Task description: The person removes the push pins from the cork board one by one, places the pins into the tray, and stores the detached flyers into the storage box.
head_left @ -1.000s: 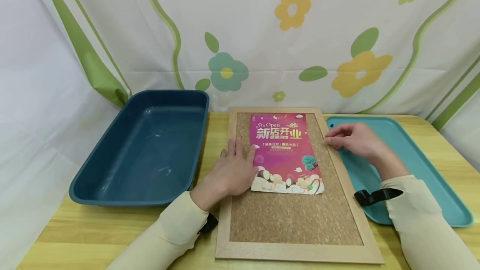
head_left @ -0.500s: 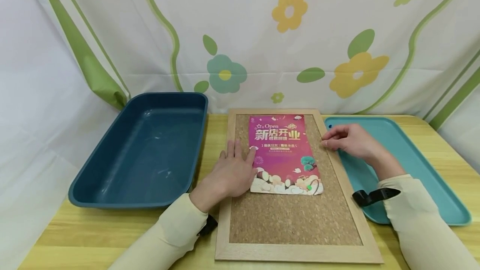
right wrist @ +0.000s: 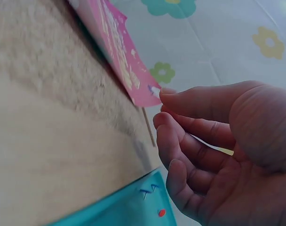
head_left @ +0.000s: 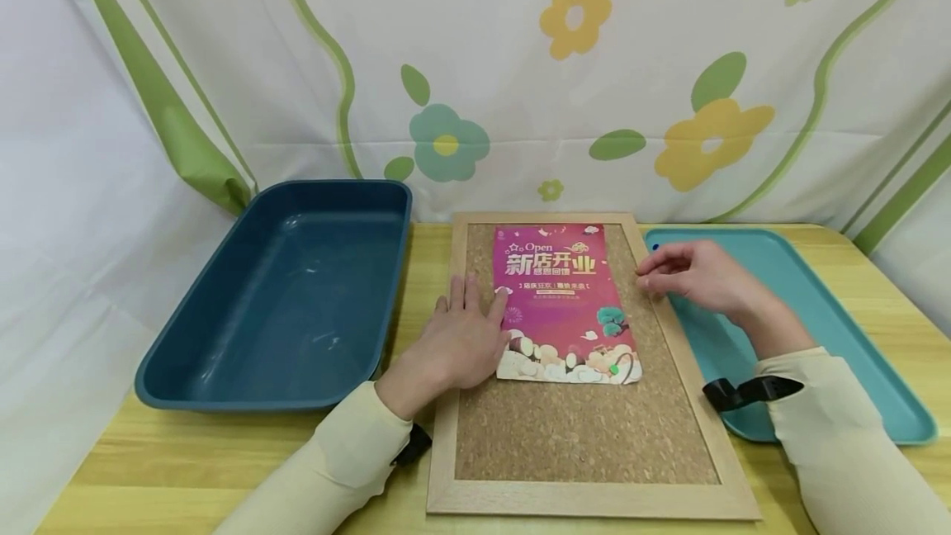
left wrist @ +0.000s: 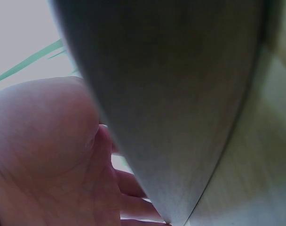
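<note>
- Pink flyer (head_left: 563, 300) lies flat on the cork board (head_left: 587, 428), in the upper half, top edge near the board's far frame rail.
- Green pushpin (head_left: 614, 370) sits in the flyer's lower right corner.
- Left hand (head_left: 464, 337): fingers straight, palm down, pressing the flyer's left edge against the cork; heel of the hand over the board's left frame rail. Nothing grasped.
- Left wrist view is mostly blocked by a dark blurred surface; only the palm (left wrist: 44, 155) shows.
- Right hand (head_left: 698, 275): over the board's right frame rail, just beside the flyer's upper right part. Fingers curled, thumb against fingertips (right wrist: 169, 92) in a pinch. Can't tell whether anything small is in the pinch.
- Right wrist view: flyer corner (right wrist: 145, 92) lifted slightly off the cork, close to the right fingertips.
- Teal tray (head_left: 839, 329) right of the board, touching it; a few pushpins (right wrist: 150, 190) lie on it near the board edge.
- Dark blue tub (head_left: 223, 329) left of the board.
- All on a wooden table (head_left: 245, 469); floral curtain (head_left: 520, 64) behind.
</note>
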`<state>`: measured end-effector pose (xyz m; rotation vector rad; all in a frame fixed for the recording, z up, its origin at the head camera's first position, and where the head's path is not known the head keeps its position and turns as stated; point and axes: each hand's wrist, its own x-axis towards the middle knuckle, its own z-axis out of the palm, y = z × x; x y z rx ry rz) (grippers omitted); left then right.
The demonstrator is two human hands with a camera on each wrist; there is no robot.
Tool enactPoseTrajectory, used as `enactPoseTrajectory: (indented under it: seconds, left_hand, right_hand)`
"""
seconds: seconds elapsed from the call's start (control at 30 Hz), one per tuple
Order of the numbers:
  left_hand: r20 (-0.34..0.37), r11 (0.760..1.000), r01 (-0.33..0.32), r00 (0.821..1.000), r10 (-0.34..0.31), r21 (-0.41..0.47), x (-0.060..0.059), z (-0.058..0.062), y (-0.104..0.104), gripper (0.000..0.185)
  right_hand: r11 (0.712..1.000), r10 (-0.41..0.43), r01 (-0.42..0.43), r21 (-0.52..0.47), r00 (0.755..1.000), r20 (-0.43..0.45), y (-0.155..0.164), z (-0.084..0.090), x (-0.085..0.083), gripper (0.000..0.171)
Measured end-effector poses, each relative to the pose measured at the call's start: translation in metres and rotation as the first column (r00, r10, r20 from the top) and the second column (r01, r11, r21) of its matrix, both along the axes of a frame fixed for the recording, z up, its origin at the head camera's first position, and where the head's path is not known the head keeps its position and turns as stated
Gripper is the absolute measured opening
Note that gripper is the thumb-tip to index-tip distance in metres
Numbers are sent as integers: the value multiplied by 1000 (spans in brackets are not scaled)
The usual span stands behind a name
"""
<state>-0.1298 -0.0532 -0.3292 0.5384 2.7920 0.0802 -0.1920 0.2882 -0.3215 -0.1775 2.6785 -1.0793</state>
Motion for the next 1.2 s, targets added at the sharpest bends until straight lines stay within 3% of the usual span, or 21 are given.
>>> enactPoseTrajectory:
  seconds: [0.23,0.43,0.6,0.8,0.9,1.2]
  left_hand:
    - [6,1000,-5,1000,5,-1,0,1,0,65]
    - [5,1000,-3,1000,3,-7,0,0,0,65]
    - [10,1000,-6,1000,6,-6,-1,0,0,65]
    - [10,1000,2,1000,-2,-5,-1,0,0,65]
    - [11,1000,2,1000,-2,-12,-1,0,0,65]
    - [14,1000,3,1000,-3,-17,-1,1,0,65]
  right_hand:
    - [998,55,-54,11,998,-38,-10,12,10,27]
    - [972,225,-226,-58,974,-24,-22,19,18,21]
    - [920,380,-372,-127,924,46,-31,18,23,21]
    - [841,536,-516,-162,836,117,-37,10,27,21]
    - [825,563,-544,-153,815,136,-39,8,27,22]
    - [820,571,-557,-127,809,139,-42,1,26,20]
